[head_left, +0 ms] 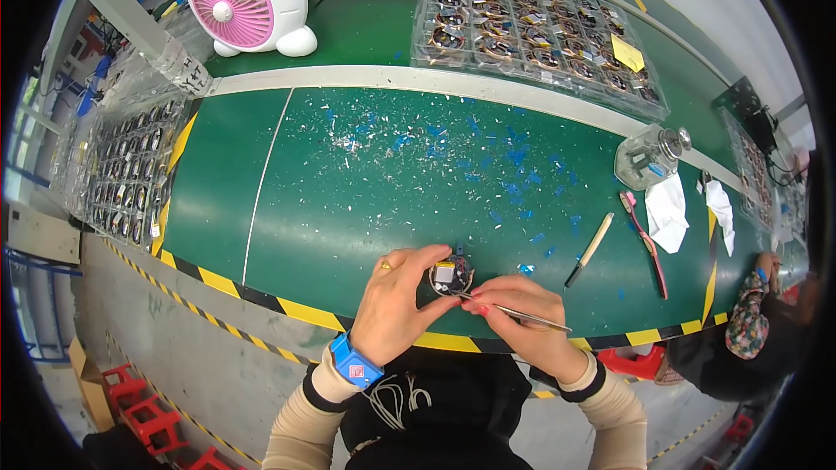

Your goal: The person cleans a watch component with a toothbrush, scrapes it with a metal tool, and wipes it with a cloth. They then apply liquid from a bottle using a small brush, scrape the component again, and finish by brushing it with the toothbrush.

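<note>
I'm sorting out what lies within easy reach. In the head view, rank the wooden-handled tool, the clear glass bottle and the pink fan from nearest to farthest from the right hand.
1. Wooden-handled tool, just right of the right hand.
2. Clear glass bottle, farther back on the right.
3. Pink fan, far back on the left.

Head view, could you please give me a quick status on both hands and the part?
Left hand grips small round black component. Right hand holds thin metal tweezers, tip at the component. Green mat littered with blue and white scraps; nothing blocking.
</note>
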